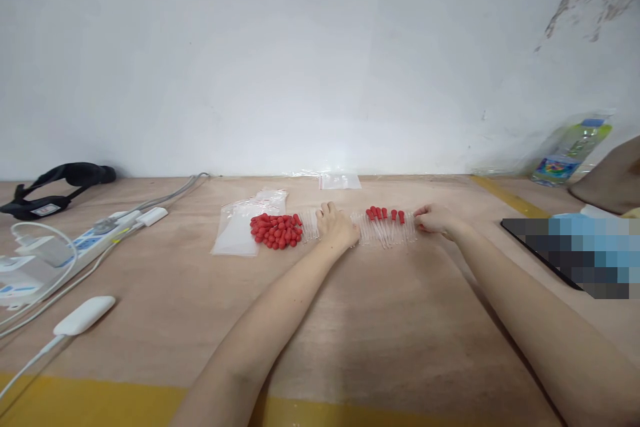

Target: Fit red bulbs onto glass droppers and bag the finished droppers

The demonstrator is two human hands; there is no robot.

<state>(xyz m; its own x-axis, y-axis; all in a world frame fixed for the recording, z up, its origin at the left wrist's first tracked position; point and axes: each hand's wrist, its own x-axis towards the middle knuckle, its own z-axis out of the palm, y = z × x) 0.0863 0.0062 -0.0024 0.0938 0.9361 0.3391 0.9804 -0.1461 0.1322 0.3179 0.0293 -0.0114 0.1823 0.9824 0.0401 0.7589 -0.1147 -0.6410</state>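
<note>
Clear thin glass dropper tubes (367, 234) lie side by side in a row on the table. Several of them, near the right end, carry red rubber bulbs (384, 213) on their far ends. My left hand (337, 226) rests over the middle of the row, fingers bent and apart, covering some tubes. At the row's right end is my right hand (434, 219), its fingertips apart beside the last tubes. A small red spot shows at those fingertips; I cannot make out what it is. Left of the tubes lies a pile of loose red bulbs (277, 232).
Clear plastic bags (235, 230) lie under and beside the pile, and another bag (340, 180) lies by the wall. A power strip (90, 240) with cables, a white device (85, 316) and a black strap (60, 187) are left. A bottle (567, 154) and dark tablet-like object (540, 247) are right.
</note>
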